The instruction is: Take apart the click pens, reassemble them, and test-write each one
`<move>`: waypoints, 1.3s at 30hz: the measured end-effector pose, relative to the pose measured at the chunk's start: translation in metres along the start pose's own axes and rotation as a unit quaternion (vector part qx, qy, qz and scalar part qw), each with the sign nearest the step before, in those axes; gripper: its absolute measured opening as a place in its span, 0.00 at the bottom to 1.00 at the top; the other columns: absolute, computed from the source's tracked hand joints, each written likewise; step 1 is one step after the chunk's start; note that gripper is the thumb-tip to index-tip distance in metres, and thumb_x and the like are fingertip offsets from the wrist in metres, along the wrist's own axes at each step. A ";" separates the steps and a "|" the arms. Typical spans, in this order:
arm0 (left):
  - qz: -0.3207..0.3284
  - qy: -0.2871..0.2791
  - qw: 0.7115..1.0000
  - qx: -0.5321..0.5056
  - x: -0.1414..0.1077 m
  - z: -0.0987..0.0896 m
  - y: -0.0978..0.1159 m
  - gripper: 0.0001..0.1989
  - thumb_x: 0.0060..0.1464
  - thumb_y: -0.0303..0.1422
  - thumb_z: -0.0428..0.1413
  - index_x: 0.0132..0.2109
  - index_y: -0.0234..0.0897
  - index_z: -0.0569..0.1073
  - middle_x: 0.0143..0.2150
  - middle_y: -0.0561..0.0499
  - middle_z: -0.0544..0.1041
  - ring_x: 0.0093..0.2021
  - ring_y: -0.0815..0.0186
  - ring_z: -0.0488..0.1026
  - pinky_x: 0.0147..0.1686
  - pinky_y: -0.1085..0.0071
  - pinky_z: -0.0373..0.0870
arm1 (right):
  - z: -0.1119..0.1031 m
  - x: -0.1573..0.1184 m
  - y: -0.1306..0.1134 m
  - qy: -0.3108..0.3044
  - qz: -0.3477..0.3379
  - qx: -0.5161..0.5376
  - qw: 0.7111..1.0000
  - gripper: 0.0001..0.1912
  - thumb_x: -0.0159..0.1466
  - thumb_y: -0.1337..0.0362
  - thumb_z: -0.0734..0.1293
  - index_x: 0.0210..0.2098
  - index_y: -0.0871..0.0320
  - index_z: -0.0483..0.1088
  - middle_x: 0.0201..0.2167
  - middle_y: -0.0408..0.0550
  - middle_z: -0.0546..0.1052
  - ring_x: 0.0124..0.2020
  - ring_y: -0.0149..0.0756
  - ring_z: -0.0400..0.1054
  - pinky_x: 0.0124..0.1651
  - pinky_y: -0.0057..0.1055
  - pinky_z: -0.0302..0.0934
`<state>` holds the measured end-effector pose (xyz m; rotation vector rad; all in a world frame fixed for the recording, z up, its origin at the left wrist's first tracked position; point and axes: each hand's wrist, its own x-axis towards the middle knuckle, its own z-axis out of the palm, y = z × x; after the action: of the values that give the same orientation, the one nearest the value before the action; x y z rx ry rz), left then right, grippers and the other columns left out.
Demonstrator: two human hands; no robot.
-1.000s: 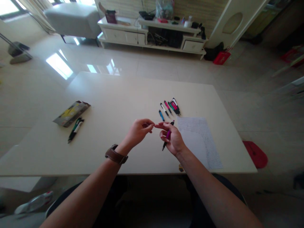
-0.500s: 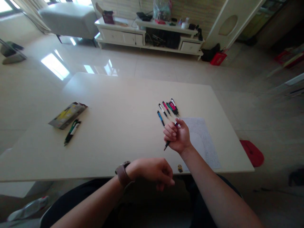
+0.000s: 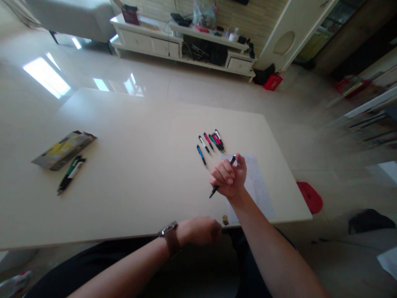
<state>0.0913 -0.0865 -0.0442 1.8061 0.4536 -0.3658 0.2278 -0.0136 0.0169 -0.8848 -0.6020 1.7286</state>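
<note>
Currently, right hand (image 3: 228,177) grips pen (image 3: 214,191), near paper (image 3: 258,184).
Pen slants, tip lower left; left hand (image 3: 201,230) curled at near edge of surface (image 3: 139,178), can't tell if holding anything. Loose pens (image 3: 213,141) lie beyond right hand, box (image 3: 63,151) off left.

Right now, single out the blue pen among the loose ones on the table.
The blue pen is leftmost of the pens lying beyond your right hand; its barrel alone is blue there.
</note>
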 end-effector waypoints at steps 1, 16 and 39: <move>0.012 0.021 1.000 0.014 0.003 0.000 -0.002 0.15 0.45 0.18 0.52 0.35 0.38 0.78 0.34 0.50 0.81 0.33 0.66 0.75 0.31 0.75 0.67 | 0.000 -0.001 0.000 0.002 -0.002 0.001 1.000 0.37 0.58 0.30 0.58 0.12 0.52 0.46 0.08 0.37 0.47 0.15 0.28 0.39 0.19 0.26 0.40; -0.015 -0.010 1.000 -0.017 0.002 0.000 0.007 0.04 0.50 0.30 0.59 0.32 0.38 0.80 0.26 0.53 0.79 0.26 0.68 0.72 0.25 0.75 0.62 | 0.002 -0.008 -0.009 -0.021 -0.018 0.029 0.999 0.37 0.60 0.30 0.56 0.12 0.52 0.47 0.08 0.39 0.49 0.15 0.28 0.39 0.17 0.25 0.39; -0.003 0.523 0.828 -0.201 -0.067 -0.115 -0.031 0.14 0.55 0.40 0.59 0.41 0.34 0.81 0.29 0.48 0.80 0.30 0.66 0.75 0.31 0.71 0.68 | 0.024 0.012 0.037 0.071 0.031 -0.050 0.996 0.09 0.60 0.58 0.67 0.33 0.58 0.69 0.41 0.52 0.79 0.44 0.41 0.76 0.16 0.19 0.42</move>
<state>0.0196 0.0236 -0.0073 1.4394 1.1897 0.7432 0.1848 -0.0137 0.0002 -1.0975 -0.5739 1.6859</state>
